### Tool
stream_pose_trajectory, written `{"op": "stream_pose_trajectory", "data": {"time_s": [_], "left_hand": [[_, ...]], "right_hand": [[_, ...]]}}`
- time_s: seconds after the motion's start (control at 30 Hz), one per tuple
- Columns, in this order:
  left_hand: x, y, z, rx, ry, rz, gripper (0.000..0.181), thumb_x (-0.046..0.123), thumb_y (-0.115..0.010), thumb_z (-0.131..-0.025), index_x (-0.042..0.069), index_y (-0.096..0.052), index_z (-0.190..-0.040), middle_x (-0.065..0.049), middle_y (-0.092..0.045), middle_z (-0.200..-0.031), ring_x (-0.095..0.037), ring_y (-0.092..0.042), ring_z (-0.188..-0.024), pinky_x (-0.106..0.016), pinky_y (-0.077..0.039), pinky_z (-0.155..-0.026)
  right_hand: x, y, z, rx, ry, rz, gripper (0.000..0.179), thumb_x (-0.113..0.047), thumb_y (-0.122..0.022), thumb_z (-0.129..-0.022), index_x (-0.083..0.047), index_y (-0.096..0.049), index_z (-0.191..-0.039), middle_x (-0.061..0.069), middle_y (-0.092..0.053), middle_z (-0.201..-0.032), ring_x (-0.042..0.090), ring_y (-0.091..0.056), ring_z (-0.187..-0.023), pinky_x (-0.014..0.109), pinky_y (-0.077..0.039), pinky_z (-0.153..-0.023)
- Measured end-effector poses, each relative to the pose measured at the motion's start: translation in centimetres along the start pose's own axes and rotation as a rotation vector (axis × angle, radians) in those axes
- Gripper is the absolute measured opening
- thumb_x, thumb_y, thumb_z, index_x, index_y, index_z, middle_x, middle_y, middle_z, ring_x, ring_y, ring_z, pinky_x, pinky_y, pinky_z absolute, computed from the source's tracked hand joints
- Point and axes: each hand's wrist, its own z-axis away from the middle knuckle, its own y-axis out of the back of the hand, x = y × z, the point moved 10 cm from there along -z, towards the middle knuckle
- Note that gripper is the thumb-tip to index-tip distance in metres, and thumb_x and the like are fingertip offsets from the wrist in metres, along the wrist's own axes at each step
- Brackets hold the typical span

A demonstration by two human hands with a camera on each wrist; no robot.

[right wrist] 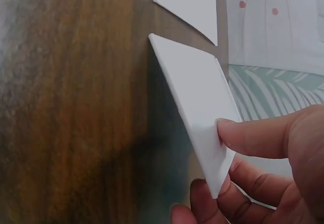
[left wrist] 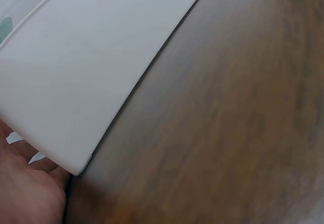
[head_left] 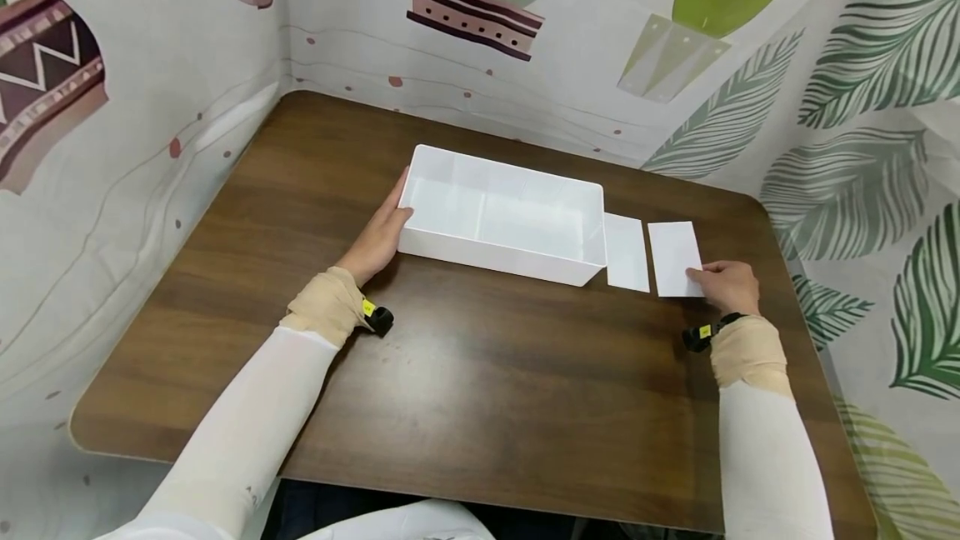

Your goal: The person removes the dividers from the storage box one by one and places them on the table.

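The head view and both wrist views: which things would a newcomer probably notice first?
Probably the large white box first, open at the top, toward the far side of the brown table, with the left hand gripping its left end. Next come two white cards to its right: one beside the box, the other pinched by the right hand. Behind everything, a backdrop shows potted cacti and large leaves.
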Motion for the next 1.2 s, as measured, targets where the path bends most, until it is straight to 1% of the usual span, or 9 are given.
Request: {"op": "stream_pose_trajectory", "data": {"time_s": [0.07,0.17,0.3,0.43,0.57,0.7,0.87,0.97,1.2], "left_hand": [[-0.1,0.1,0.0,0.002,0.007,0.007,0.066,0.012,-0.029,-0.108,0.017,-0.003,-0.169,0.004,-0.002,-0.176,-0.015,-0.001,-0.162,-0.043,-0.003,-0.132],[-1.4,0.3,-0.6,0.01,0.007,-0.003,0.066,0.016,-0.03,-0.109,0.024,-0.003,-0.169,0.009,-0.003,-0.176,-0.013,-0.002,-0.161,-0.044,-0.004,-0.132],[-2.8,0.3,-1.1,0.018,0.0,-0.027,0.064,0.021,-0.03,-0.11,0.031,-0.004,-0.168,0.015,-0.004,-0.174,-0.009,-0.003,-0.16,-0.044,-0.005,-0.132],[-2.7,0.2,-1.1,0.014,0.005,-0.034,0.065,0.021,-0.029,-0.11,0.031,-0.003,-0.168,0.015,-0.003,-0.174,-0.01,-0.002,-0.161,-0.045,-0.004,-0.132],[-2.4,0.2,-1.1,0.016,0.002,-0.036,0.065,0.02,-0.029,-0.11,0.029,-0.003,-0.168,0.014,-0.002,-0.175,-0.011,-0.002,-0.161,-0.045,-0.004,-0.132],[-2.5,0.2,-0.9,0.021,0.006,-0.038,0.065,0.02,-0.03,-0.109,0.03,-0.003,-0.168,0.014,-0.002,-0.174,-0.01,-0.002,-0.161,-0.044,-0.004,-0.132],[-2.5,0.1,-0.8,0.021,0.008,-0.036,0.066,0.018,-0.029,-0.109,0.028,-0.002,-0.168,0.014,-0.001,-0.175,-0.011,-0.002,-0.161,-0.045,-0.004,-0.131],[-2.5,0.0,-0.8,0.017,0.015,-0.034,0.066,0.017,-0.029,-0.11,0.028,-0.001,-0.168,0.013,-0.001,-0.175,-0.012,-0.001,-0.161,-0.045,-0.003,-0.131],[-2.7,-0.2,-1.0,0.001,0.022,-0.03,0.066,0.015,-0.027,-0.11,0.027,0.001,-0.168,0.012,0.001,-0.175,-0.012,0.002,-0.161,-0.044,-0.001,-0.131]], "right_hand": [[0.1,-0.2,-0.4,-0.001,0.004,0.013,0.064,-0.047,-0.061,-0.098,0.005,-0.063,-0.135,0.03,-0.061,-0.134,0.032,-0.063,-0.099,0.027,-0.047,-0.067],[0.2,-0.5,-0.9,0.011,0.026,0.043,0.063,-0.048,-0.062,-0.097,0.004,-0.066,-0.132,0.028,-0.065,-0.124,0.033,-0.063,-0.096,0.033,-0.05,-0.07],[0.3,-0.7,-0.8,0.042,0.044,0.07,0.056,-0.044,-0.064,-0.096,0.003,-0.069,-0.126,0.028,-0.067,-0.122,0.043,-0.059,-0.11,0.048,-0.051,-0.084],[0.1,-0.7,-0.3,0.062,0.038,0.058,0.051,-0.037,-0.066,-0.096,0.002,-0.066,-0.128,0.031,-0.061,-0.134,0.05,-0.055,-0.121,0.059,-0.047,-0.097],[-1.1,-0.5,0.3,0.096,0.051,0.042,0.052,-0.031,-0.066,-0.095,0.002,-0.061,-0.135,0.031,-0.059,-0.136,0.051,-0.053,-0.121,0.061,-0.046,-0.098],[-4.1,-0.2,1.7,0.159,0.118,-0.005,0.049,-0.027,-0.067,-0.095,0.0,-0.063,-0.135,0.027,-0.063,-0.126,0.045,-0.057,-0.113,0.057,-0.046,-0.093],[-9.3,-0.3,4.2,0.218,0.271,-0.065,0.04,-0.025,-0.07,-0.095,-0.003,-0.069,-0.128,0.019,-0.066,-0.104,0.037,-0.059,-0.095,0.043,-0.043,-0.078],[-12.0,-0.8,5.5,0.229,0.349,-0.109,0.036,-0.023,-0.072,-0.094,-0.004,-0.071,-0.124,0.017,-0.067,-0.097,0.033,-0.058,-0.086,0.037,-0.04,-0.072],[-16.8,-2.9,8.2,0.212,0.483,-0.194,0.031,-0.021,-0.072,-0.093,-0.005,-0.073,-0.12,0.011,-0.066,-0.09,0.022,-0.057,-0.076,0.032,-0.042,-0.062]]}}
